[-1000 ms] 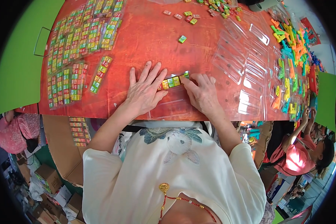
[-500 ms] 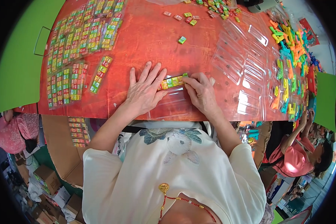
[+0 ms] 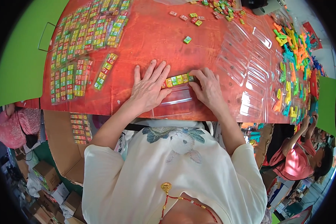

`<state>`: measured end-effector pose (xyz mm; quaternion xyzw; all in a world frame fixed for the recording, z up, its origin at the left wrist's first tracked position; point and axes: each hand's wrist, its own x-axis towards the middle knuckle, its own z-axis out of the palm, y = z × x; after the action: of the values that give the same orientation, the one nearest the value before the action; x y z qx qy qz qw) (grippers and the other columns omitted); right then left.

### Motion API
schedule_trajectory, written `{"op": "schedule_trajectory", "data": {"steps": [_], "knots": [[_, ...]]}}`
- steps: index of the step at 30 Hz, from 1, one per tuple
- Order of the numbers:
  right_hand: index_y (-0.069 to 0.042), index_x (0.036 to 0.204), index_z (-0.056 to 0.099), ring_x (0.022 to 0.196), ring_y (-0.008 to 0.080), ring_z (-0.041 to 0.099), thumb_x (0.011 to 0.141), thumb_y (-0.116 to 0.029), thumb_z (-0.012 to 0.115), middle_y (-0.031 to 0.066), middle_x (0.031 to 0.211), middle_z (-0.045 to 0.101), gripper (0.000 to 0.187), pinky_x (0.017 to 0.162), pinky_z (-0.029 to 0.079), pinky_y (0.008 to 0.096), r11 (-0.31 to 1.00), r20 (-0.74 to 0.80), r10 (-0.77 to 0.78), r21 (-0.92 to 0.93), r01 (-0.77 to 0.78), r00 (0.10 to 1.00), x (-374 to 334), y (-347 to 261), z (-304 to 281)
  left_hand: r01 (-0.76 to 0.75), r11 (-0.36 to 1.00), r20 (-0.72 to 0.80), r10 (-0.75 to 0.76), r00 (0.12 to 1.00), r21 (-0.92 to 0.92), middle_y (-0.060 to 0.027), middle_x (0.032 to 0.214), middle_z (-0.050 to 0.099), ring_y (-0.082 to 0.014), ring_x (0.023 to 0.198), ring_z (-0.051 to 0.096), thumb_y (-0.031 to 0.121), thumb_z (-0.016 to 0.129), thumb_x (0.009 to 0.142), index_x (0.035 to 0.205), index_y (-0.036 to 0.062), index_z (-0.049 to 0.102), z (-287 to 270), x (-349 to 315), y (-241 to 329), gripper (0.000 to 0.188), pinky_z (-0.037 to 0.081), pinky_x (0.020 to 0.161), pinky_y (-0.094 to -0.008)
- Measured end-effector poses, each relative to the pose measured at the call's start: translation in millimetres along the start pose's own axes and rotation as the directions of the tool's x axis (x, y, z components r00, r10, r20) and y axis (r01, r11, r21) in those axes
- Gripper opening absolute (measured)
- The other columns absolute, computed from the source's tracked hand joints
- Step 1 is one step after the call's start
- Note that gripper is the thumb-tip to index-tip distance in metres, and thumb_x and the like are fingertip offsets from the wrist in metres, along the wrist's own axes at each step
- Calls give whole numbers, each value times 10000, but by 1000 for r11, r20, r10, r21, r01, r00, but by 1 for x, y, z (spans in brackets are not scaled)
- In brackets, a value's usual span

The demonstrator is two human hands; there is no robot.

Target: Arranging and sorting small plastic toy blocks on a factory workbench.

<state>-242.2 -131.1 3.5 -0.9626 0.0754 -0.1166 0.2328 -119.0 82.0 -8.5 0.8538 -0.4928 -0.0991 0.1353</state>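
A row of small yellow, green and red boxes (image 3: 177, 80) lies in front of me, in what looks like a clear plastic case. The case's bare clear half (image 3: 179, 98) reaches toward the near table edge. My left hand (image 3: 150, 87) rests flat with fingers spread, its index finger and thumb beside the row's left end, which it partly covers. At the other end, the thumb and bent index finger of my right hand (image 3: 210, 87) close around the last green box. Farther off, a single green box (image 3: 187, 39) lies loose on the red tabletop (image 3: 149, 41).
Filled strips of boxes (image 3: 78, 37) cover the table's left side; one filled strip (image 3: 105, 71) lies apart. Loose boxes (image 3: 224, 7) are heaped at the far edge. Clear plastic cases (image 3: 250, 67) lie right, beside colourful plastic toys (image 3: 293, 52). Another person (image 3: 296, 158) sits at right.
My right hand's fingers have shifted from over the row's right end to either side of it, so the green end box shows more. My left hand stays beside the row.
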Motion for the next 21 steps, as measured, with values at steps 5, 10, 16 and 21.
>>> {"op": "schedule_trajectory", "data": {"steps": [5,10,16,21], "knots": [[-143,1080,649,913,282,604,835,-152,712,71,943,585,253,791,404,416,1000,5,3,-15,-3,1000,8,-2,2,-7,869,-75,-35,997,-495,-154,1569,355,-339,1488,253,350,576,934,1537,56,298,-10,-1,-24,727,110,1175,-576],[-136,1097,647,891,280,598,867,-141,668,83,904,574,231,771,401,423,984,-72,-66,-168,53,995,21,-7,13,-105,980,-170,76,982,-170,-155,1542,379,-350,1449,318,333,582,932,1453,77,434,-5,5,-14,599,212,1096,-645],[-109,1104,644,889,275,597,883,-125,651,87,904,574,222,767,403,423,989,-84,-99,-122,88,992,47,-8,25,-8,999,-166,13,986,32,-182,1538,368,-372,1452,290,361,566,959,1477,64,427,0,14,-6,613,208,1099,-681],[-105,1207,633,934,287,604,878,-109,647,102,975,603,330,793,411,421,993,23,-106,-41,106,994,58,-20,16,-1,964,-240,68,968,266,-215,1314,508,-365,1206,489,197,589,883,1421,4,476,-4,18,-20,583,368,969,-547]]}}
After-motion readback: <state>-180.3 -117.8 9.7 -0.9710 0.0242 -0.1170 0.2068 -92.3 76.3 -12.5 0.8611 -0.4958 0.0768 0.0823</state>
